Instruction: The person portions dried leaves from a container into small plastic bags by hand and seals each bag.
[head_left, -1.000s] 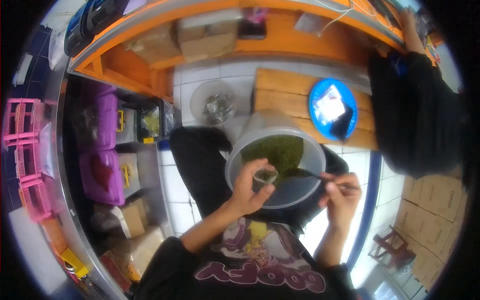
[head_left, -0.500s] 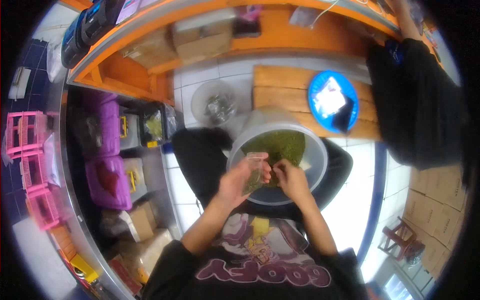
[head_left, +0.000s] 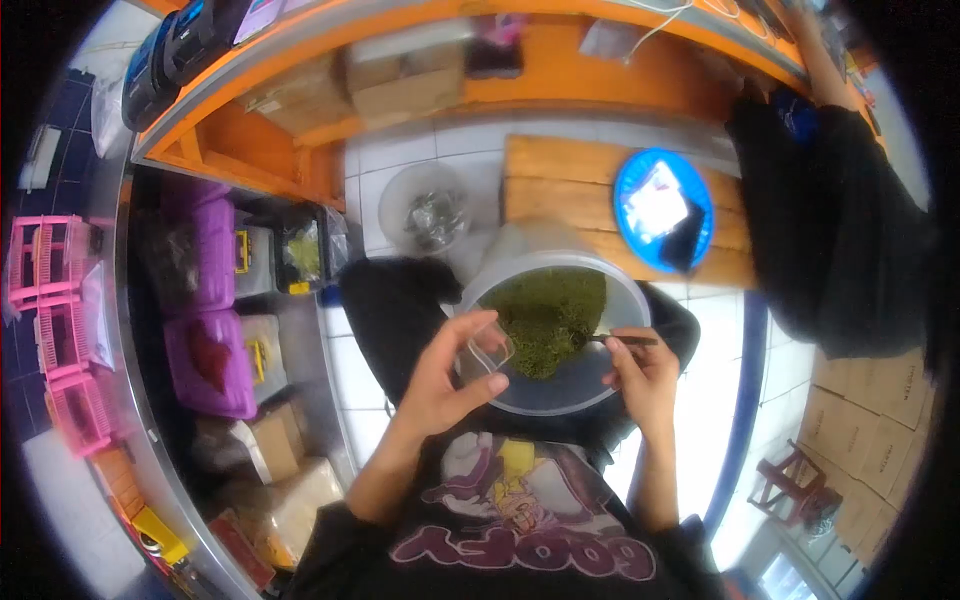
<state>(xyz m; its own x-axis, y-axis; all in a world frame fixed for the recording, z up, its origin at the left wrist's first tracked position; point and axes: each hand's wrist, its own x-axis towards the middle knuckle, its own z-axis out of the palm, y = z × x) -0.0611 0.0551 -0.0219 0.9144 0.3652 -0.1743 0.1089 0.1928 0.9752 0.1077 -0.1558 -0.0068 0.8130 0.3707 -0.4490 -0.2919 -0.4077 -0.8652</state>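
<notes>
A wide translucent bucket point(head_left: 641, 310) stands between the knees, with crumbly green material point(head_left: 545, 305) inside. Over its left side, my left hand point(head_left: 450, 375) is closed around a small clear plastic pouch point(head_left: 487, 352), its mouth spread and turned towards the green material. At the bucket's right rim, my right hand point(head_left: 642, 372) grips the dark handle of what looks like a spoon point(head_left: 622, 340). The spoon's head points left over the green material and is hard to make out.
Beyond the bucket is a low wooden bench point(head_left: 560, 185) carrying a blue plate point(head_left: 622, 215) with packets. A tub point(head_left: 398, 232) of clear plastic bags stands on the tiles. Another person in dark clothing point(head_left: 840, 220) is at the right. Purple bins point(head_left: 205, 350) fill the left shelf.
My hands have moved apart. My left hand has tipped the pouch, mouth towards the bucket. My right hand has shifted right, and the spoon in it now shows clearly.
</notes>
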